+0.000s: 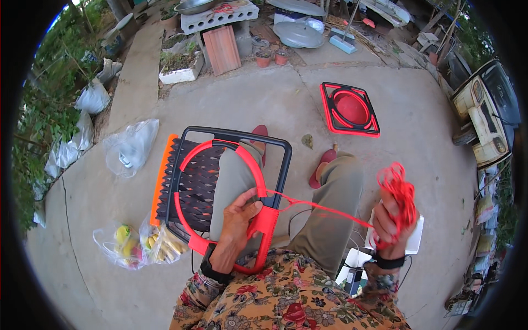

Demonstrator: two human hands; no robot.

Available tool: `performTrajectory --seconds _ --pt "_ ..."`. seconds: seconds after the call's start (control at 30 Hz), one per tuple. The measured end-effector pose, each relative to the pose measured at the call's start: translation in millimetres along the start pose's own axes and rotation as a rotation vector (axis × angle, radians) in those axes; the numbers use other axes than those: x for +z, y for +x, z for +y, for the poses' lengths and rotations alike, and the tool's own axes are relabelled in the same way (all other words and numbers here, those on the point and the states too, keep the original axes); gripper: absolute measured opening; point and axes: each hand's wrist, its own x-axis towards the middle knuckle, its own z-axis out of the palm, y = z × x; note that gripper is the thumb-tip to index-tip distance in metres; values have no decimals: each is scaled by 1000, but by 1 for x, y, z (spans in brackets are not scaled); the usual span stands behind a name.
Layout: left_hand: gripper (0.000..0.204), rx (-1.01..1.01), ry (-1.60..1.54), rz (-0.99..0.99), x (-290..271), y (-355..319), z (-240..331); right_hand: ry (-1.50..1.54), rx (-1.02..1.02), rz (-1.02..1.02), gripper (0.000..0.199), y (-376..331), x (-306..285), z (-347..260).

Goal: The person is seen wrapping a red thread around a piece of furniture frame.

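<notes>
A black square frame with a round ring inside it (pixel 289 159) rests over my left thigh. Red cord covers its near right corner and much of the ring, while the far side is bare black. My left hand (pixel 234 224) grips the frame where the ring meets the wrapped side, thumb on top. Off to the right, my right hand (pixel 386 221) is closed around a looped bundle of red cord (pixel 401 190). One strand runs nearly straight from that bundle to the frame beside my left fingers.
A similar red-and-black frame (pixel 377 124) lies ahead on the concrete floor. Left of my leg is a dark woven panel with an orange edge (pixel 163 181). Plastic bags of fruit (pixel 132 245) and a clear bag (pixel 132 148) lie farther left. White boxes (pixel 352 264) sit near my right forearm.
</notes>
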Motion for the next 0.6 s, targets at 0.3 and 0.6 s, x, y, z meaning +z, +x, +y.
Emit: performTrajectory --seconds 0.3,0.6 --pt "41 -77 -14 -67 -2 4 1 -439 49 268 55 -51 -50 30" --pt "14 -36 -78 18 -5 9 -8 -571 129 219 13 32 -27 133"
